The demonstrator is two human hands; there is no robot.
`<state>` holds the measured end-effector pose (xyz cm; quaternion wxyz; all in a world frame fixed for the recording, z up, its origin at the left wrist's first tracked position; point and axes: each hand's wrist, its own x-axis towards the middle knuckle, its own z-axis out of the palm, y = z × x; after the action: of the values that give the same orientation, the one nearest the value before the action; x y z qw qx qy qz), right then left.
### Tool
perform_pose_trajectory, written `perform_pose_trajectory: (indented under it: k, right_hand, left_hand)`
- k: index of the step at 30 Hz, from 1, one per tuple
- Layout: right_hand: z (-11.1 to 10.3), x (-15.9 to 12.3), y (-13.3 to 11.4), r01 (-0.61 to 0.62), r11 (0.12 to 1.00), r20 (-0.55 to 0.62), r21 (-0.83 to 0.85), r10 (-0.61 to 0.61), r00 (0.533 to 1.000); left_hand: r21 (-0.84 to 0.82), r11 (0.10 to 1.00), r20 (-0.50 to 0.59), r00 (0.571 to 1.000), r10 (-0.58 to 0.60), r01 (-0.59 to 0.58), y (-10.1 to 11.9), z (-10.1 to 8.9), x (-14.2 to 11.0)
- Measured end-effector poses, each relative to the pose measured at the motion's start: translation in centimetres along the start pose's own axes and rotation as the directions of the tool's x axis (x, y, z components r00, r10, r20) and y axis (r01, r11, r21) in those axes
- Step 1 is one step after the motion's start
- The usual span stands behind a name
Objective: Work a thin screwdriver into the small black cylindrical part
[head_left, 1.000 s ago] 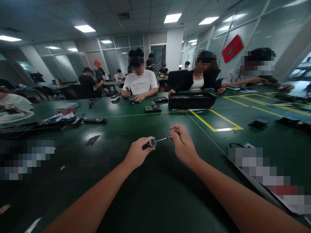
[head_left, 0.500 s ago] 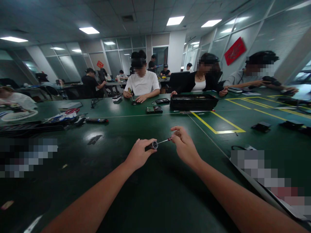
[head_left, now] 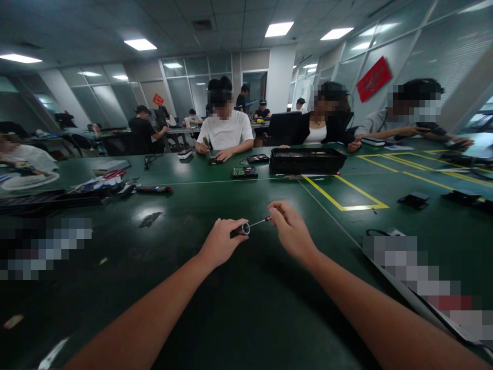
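Observation:
My left hand is closed round a short dark cylinder with a pale ring at its open end, which faces right. In my right hand a small screwdriver with a reddish handle is pinched between thumb and fingers. Its thin metal shaft points left, with the tip at the ringed end of the cylinder. Whether the tip touches a screw inside cannot be made out. Both hands are held over the green table, and my fingers hide most of the handle and of the cylinder's body.
A black bin and a circuit board lie across the table, before a person in white working with a screwdriver. On the left are a dark cylindrical tool and red-handled scissors. Black parts lie right.
The fingers of my right hand have curled in closer round the screwdriver's handle. My left hand and the cylinder stay nearly in place.

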<state>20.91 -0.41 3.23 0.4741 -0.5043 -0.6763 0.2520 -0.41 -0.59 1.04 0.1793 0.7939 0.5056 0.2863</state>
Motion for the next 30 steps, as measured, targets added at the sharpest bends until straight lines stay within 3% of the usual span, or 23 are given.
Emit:
perform_pose_trajectory:
  k: [4, 9, 14, 17, 22, 27, 30]
  right_hand:
    - [-0.08, 0.29, -0.01, -0.025, 0.997, -0.012, -0.067, 0.024, 1.000]
    - [-0.01, 0.10, 0.10, -0.011, 0.998, 0.002, 0.056, 0.011, 1.000]
    - [-0.28, 0.04, -0.32, 0.018, 0.996, 0.073, -0.086, -0.011, 0.997]
    - [-0.16, 0.11, -0.22, 0.026, 0.994, 0.043, -0.103, -0.022, 0.999]
    - [0.11, -0.11, 0.04, 0.052, 0.998, 0.035, 0.039, -0.053, 0.998]
    - [-0.09, -0.17, -0.43, 0.033, 0.994, 0.036, -0.100, -0.029, 0.999]
    - [-0.06, -0.21, -0.46, 0.019, 0.998, 0.019, -0.056, -0.018, 1.000]
  left_hand:
    - [0.010, 1.000, 0.001, 1.000, 0.007, -0.007, -0.03, 0.10, 0.07]
    - [0.003, 1.000, -0.016, 1.000, 0.005, -0.004, -0.18, 0.16, 0.11]
    - [0.010, 1.000, -0.028, 1.000, 0.003, -0.002, -0.36, 0.02, 0.06]
    - [0.012, 1.000, -0.029, 1.000, -0.012, 0.013, -0.28, -0.01, 0.09]
    - [0.021, 0.999, -0.037, 0.998, -0.047, 0.048, -0.12, -0.03, 0.01]
    - [0.008, 0.999, -0.034, 0.999, -0.038, 0.038, -0.11, -0.10, -0.06]
    - [0.006, 0.999, -0.024, 0.999, -0.044, 0.044, -0.13, -0.08, -0.05]
